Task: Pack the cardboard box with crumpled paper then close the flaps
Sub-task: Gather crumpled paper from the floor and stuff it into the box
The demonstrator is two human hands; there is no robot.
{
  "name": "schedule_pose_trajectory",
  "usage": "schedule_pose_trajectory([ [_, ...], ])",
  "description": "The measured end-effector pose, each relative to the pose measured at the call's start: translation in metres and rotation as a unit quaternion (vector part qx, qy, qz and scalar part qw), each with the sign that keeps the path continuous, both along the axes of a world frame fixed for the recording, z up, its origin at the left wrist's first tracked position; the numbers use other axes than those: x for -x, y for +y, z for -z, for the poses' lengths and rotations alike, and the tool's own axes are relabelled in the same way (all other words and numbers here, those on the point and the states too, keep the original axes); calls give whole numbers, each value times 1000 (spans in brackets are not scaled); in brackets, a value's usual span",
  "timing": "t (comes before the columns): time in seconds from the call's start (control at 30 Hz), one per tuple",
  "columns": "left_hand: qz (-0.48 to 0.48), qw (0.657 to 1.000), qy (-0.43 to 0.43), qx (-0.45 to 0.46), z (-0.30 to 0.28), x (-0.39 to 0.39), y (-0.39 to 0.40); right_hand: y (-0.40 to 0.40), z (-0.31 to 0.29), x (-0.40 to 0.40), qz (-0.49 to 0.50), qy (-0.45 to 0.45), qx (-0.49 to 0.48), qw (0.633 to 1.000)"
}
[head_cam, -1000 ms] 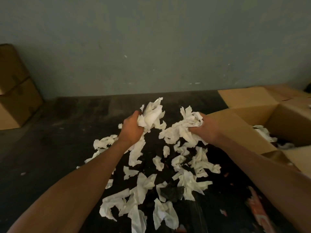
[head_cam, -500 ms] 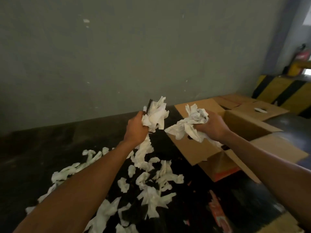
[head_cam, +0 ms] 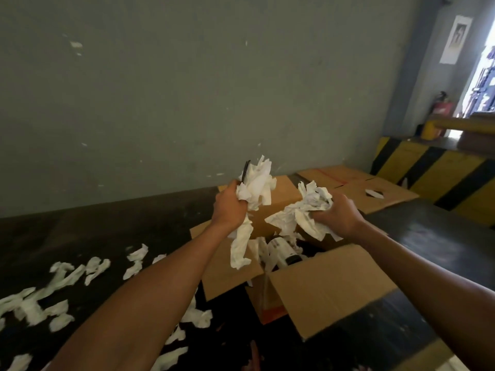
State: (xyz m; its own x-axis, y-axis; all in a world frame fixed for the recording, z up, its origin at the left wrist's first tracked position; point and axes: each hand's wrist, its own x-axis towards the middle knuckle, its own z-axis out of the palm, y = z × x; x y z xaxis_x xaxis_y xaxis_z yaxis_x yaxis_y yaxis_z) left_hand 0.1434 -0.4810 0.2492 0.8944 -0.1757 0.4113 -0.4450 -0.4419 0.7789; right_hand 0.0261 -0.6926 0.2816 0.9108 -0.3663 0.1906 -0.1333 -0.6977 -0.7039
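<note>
An open cardboard box stands on the dark floor with its flaps spread outward. Inside it I see a dark bottle with a white label and some white paper. My left hand grips a bunch of crumpled white paper above the box's left flap; a long strip hangs down from it. My right hand grips a second bunch of crumpled paper right over the box opening. Both bunches are held apart from each other.
Several loose paper scraps lie on the floor at the left and under my left arm. A closed cardboard box sits behind the open one. A yellow-and-black striped barrier stands at the right, a grey wall behind.
Both hands have carried their paper bunches to the right, from above the scrap pile to above the open box. The view has swung right with them, so the box interior now shows.
</note>
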Motion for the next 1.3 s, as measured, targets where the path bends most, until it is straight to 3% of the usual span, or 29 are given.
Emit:
schedule_pose_trajectory([
  [0.33, -13, 999, 32, -15, 26, -38, -73, -54, 32, -51, -6, 13, -11, 1000],
  [0.47, -59, 994, 66, -72, 46, -54, -91, -66, 42, -69, -15, 44, 8, 999],
  [0.7, -103, 976, 185, -53, 95, -83, -128, -101, 73, -128, -63, 87, 85, 991],
  [0.97, -180, 934, 295, -93, 149, -106, -142, -137, 148, -227, -186, 155, 105, 965],
  [1.1, -173, 905, 357, -154, 184, -118, -134, -138, 183, -256, -242, 200, 116, 942],
  [1.23, -117, 836, 469, -259, 207, -127, -129, -139, 203, -267, -298, 325, 173, 881],
  [1.3, -68, 802, 509, -305, 200, -130, -131, -142, 202, -273, -308, 354, 158, 869],
])
